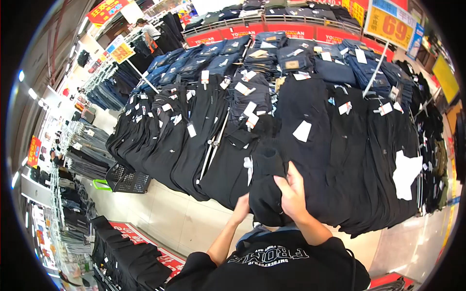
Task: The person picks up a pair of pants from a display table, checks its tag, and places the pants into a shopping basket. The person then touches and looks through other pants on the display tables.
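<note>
Black folded trousers (266, 196) are held between my two hands, close to my body at the front edge of the display. My left hand (241, 209) grips their left side, its fingertips partly hidden by the cloth. On the right side my right hand (292, 193) is closed on the same garment, thumb and forefinger pointing up. A ribbed dark cuff or waistband (268, 157) shows at the top of the cloth. Black trousers with white tags (302, 131) lie in rows on both sides.
Stacked blue jeans (291, 58) fill the display's back. Two price signs (388, 24) stand on poles. A metal hanger (213, 143) lies among the trousers. A black basket (128, 179) with a green handle is on the floor at left. Another person (149, 33) stands far back left.
</note>
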{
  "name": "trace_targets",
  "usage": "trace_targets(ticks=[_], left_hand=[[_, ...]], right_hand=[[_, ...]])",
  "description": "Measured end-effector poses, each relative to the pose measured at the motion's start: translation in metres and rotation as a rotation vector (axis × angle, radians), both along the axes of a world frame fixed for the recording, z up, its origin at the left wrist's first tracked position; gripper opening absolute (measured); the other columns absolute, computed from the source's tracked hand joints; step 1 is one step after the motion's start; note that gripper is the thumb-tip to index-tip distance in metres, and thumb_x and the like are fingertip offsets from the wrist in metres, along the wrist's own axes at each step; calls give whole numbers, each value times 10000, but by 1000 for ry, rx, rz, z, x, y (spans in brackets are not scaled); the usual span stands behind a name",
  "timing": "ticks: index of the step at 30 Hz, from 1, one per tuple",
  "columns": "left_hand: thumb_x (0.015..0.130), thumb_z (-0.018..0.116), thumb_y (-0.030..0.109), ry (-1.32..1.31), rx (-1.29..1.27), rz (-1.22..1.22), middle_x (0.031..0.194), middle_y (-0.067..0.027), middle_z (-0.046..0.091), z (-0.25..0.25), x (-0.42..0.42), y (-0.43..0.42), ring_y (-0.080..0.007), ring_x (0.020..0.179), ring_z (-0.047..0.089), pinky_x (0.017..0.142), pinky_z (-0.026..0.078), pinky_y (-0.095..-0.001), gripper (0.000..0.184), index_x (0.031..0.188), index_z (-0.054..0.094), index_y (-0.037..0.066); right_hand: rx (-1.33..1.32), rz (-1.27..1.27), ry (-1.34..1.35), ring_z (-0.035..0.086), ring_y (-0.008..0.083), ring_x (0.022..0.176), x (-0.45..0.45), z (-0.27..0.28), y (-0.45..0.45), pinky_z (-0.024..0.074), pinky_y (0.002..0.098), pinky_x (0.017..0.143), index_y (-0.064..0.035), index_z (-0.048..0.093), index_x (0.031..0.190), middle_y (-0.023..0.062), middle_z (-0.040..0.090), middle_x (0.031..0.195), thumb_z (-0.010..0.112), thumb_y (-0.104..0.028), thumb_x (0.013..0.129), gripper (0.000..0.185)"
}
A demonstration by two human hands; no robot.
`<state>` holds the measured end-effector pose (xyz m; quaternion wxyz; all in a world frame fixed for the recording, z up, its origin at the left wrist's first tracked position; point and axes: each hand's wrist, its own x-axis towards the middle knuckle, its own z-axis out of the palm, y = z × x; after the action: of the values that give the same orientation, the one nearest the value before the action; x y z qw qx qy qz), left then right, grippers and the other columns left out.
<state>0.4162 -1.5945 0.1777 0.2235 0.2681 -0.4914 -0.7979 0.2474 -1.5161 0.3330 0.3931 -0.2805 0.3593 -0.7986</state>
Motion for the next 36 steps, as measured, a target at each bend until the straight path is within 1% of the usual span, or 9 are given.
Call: trace_targets(ticks=[3,5,8,13,26,31,33,35,36], left_hand=[[966,435,397,369,247,100,1279,-116,533,8,19,-28,-220,1164,516,1041,349,-368,563,1290,460,-63],[902,571,365,443,53,30,1239,-112,550,40,27,-35,-209,1145,525,1013,387,-364,590,1291,448,-61],[774,743,167,422,21,180,1192,-108,571,46,36,-50,-192,1102,553,968,428,-330,621,1282,443,-25],[751,725,3,375,-81,308,1094,-87,622,80,31,-59,-165,983,602,910,457,-297,497,1197,507,-12],[772,698,38,58,-589,247,1000,-98,658,113,-149,-131,-175,936,615,859,466,-302,329,1078,604,-34],[829,681,341,-809,-1243,217,1096,-248,600,15,-211,-166,-417,1041,560,906,438,-450,560,1195,486,-35],[831,671,345,-577,-1136,145,1078,-240,592,-1,-192,-143,-413,998,551,855,426,-494,571,1219,473,-25],[829,681,323,-550,-1130,113,1063,-192,604,-27,-158,-108,-368,968,568,818,443,-458,494,1168,535,-6],[828,690,281,-539,-1046,60,1059,-175,606,-37,-135,-92,-344,960,576,827,457,-425,462,1163,545,-3]], right_hand=[[1,71,8,514,157,1128,34,-11,-9,367,277,995,45,455,1259,99,562,1205,487,18,890,371],[-2,106,78,505,152,1146,50,-12,-14,359,288,1006,43,460,1264,93,554,1234,488,19,887,379],[101,103,220,514,138,1102,63,-5,-12,374,275,978,52,473,1217,85,565,1189,493,18,863,356],[230,30,458,549,126,1021,48,-17,-2,400,263,940,46,520,1154,71,597,1109,549,15,848,309],[148,-246,114,510,132,1132,-86,-62,-46,365,279,994,33,514,1250,56,579,1209,571,-59,897,369],[511,-472,208,588,136,952,-200,-197,-111,455,283,848,41,569,1069,116,648,1025,658,-144,844,304],[952,-519,303,633,214,897,-223,-268,-122,484,332,798,54,554,984,167,659,948,689,-179,801,326],[961,-695,390,641,326,937,-235,-385,-126,484,395,821,58,547,995,207,658,950,693,-189,776,361],[987,-706,385,640,288,953,-236,-375,-125,481,382,837,36,566,1000,183,669,976,680,-133,767,309]])
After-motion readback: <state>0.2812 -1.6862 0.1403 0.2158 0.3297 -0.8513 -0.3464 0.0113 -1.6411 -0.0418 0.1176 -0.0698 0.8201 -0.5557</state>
